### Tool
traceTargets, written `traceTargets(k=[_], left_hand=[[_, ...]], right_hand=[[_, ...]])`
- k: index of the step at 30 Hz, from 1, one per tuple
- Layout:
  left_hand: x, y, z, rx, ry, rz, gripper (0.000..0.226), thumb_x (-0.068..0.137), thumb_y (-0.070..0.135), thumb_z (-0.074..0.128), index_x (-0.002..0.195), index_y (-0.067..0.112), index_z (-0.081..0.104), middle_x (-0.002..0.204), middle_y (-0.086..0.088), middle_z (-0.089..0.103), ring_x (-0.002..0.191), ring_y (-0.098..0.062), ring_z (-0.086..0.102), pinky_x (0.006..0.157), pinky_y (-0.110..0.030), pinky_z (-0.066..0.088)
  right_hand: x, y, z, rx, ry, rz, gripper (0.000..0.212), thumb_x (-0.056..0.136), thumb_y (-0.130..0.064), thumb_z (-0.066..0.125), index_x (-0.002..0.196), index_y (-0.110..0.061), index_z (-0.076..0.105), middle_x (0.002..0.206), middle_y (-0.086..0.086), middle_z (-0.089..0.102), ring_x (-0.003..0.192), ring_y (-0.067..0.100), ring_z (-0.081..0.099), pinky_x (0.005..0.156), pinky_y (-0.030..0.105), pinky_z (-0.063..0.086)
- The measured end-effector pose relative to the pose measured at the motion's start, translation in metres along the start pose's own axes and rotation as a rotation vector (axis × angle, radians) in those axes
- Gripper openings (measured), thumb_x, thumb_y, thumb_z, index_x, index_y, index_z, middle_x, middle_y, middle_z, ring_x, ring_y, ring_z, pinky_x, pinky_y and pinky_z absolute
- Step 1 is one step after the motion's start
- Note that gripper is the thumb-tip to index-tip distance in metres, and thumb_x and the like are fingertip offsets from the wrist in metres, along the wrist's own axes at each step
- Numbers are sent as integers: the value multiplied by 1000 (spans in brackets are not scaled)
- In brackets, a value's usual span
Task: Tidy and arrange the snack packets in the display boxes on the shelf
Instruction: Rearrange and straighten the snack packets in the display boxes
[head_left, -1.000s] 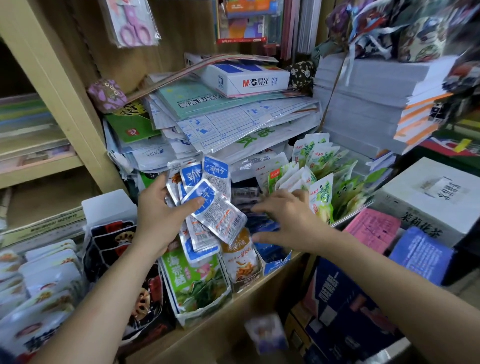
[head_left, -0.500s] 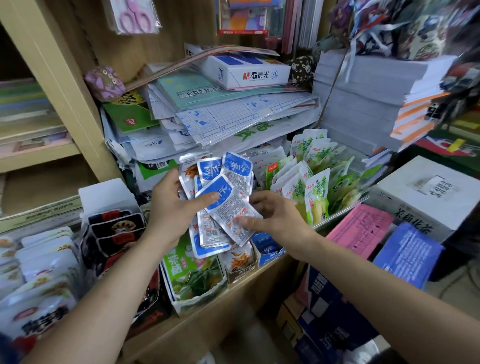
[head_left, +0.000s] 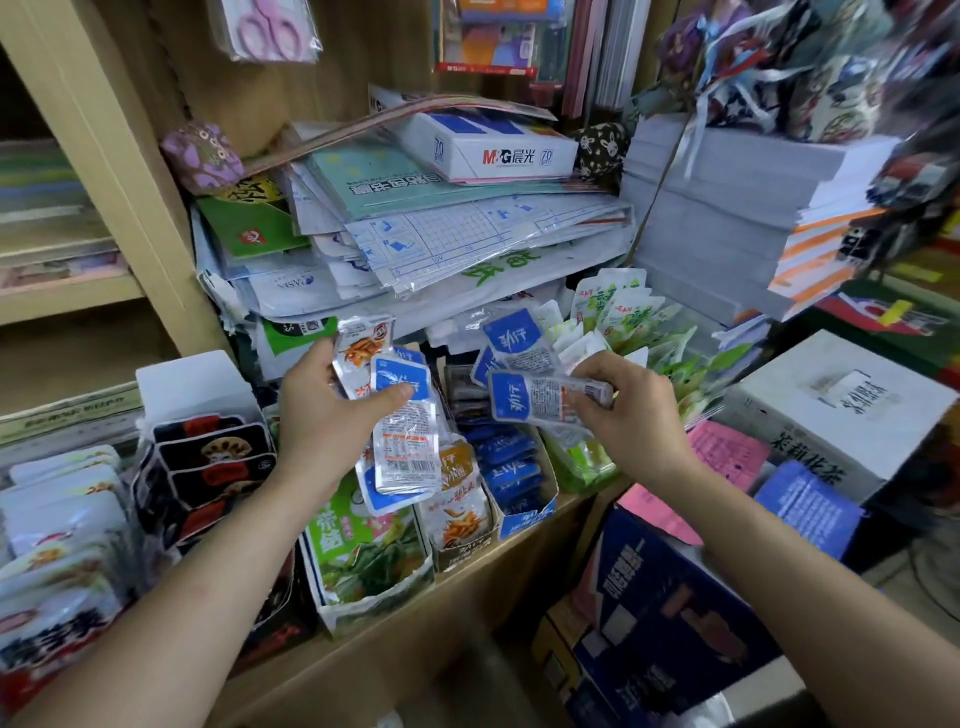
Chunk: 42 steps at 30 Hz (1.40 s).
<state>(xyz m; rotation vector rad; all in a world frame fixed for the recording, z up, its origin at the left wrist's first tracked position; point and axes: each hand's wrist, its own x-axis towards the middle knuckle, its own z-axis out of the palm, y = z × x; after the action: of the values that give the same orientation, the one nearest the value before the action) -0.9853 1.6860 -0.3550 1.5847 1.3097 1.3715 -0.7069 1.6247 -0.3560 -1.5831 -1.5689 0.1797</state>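
Over the front edge of the shelf (head_left: 467, 587), the left hand (head_left: 322, 415) grips a fan of packets (head_left: 402, 441), most fingers hidden behind them. The right hand (head_left: 631, 410) pinches blue packets (head_left: 535, 402), count unclear.

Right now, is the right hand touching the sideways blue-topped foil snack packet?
Touching. The head view shows the right hand pinching the blue-topped foil snack packet at its clear end.

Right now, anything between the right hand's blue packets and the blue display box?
Nothing visible. The blue packets in the right hand hang above the blue display box, its top open. The bunch in the left hand hangs further left.
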Motion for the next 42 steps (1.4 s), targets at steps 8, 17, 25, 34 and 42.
traceTargets(k=[8, 17, 25, 34, 42], left_hand=[[3, 0, -2, 15, 49, 11, 48, 70, 14, 91, 110, 17, 66, 100, 10, 74, 92, -7, 70, 88, -38, 58], [7, -4, -5, 48, 18, -3, 69, 67, 25, 93, 128, 14, 61, 117, 4, 70, 108, -12, 66, 98, -41, 53], [13, -2, -9, 22, 28, -7, 59, 69, 16, 91, 118, 22, 60, 106, 20, 67, 93, 6, 64, 80, -15, 50], [12, 3, -14, 90, -23, -5, 78, 68, 29, 92, 136, 15, 56, 115, 19, 61, 109, -7, 58, 93, -13, 45], [7, 7, -13, 215, -79, 60, 79, 74, 23, 89, 143, 12, 51, 121, 3, 62, 100, -4, 44, 78, -14, 31]], right_hand=[[3, -2, 33, -360, -143, -470, 23, 75, 2, 72, 90, -14, 66, 78, 0, 63, 73, 25, 58, 54, 32, 46], [12, -1, 59, -384, -131, -418, 40, 91, -19, 66, 131, -21, 60, 116, -2, 71, 89, 27, 65, 61, 37, 57], [40, -20, 21, -432, -258, -390, 25, 83, -1, 59, 99, -16, 71, 67, 0, 54, 67, 24, 50, 57, 36, 49], [100, -65, 41, -787, -674, -286, 42, 92, -13, 57, 132, -25, 56, 130, 4, 61, 113, 29, 60, 74, 29, 39], [105, -70, 29, -611, -758, -255, 58, 84, 0, 64, 133, -29, 50, 109, -2, 60, 76, 17, 60, 66, 30, 49]])
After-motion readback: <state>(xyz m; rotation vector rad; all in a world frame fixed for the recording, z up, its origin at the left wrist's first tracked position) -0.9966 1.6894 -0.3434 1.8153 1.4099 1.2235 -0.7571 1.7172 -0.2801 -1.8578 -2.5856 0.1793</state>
